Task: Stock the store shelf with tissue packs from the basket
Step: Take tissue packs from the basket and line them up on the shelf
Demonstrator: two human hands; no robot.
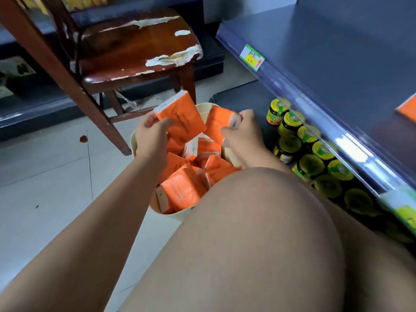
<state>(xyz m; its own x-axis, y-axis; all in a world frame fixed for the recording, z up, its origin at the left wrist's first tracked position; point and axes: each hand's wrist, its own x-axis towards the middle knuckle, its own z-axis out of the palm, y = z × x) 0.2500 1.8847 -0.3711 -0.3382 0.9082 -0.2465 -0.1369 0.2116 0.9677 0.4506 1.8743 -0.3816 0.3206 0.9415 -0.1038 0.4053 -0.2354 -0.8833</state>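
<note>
A cream basket [167, 213] stands on the floor, filled with several orange tissue packs [180, 191]. My left hand [152, 137] holds one orange tissue pack [181, 115] lifted above the basket's far rim. My right hand [244, 132] grips a second orange pack [217, 123] just to the right of it, also over the basket. The grey store shelf [337, 55] runs along the right side, with one orange pack's corner [408, 110] lying on it at the frame's right edge. My knee hides the basket's near right part.
A worn brown wooden chair [137, 50] stands just behind the basket. Jars with yellow-green lids [311, 154] fill the lower shelf on the right. A green price tag [252, 57] hangs on the shelf edge. Tiled floor [49, 176] lies to the left.
</note>
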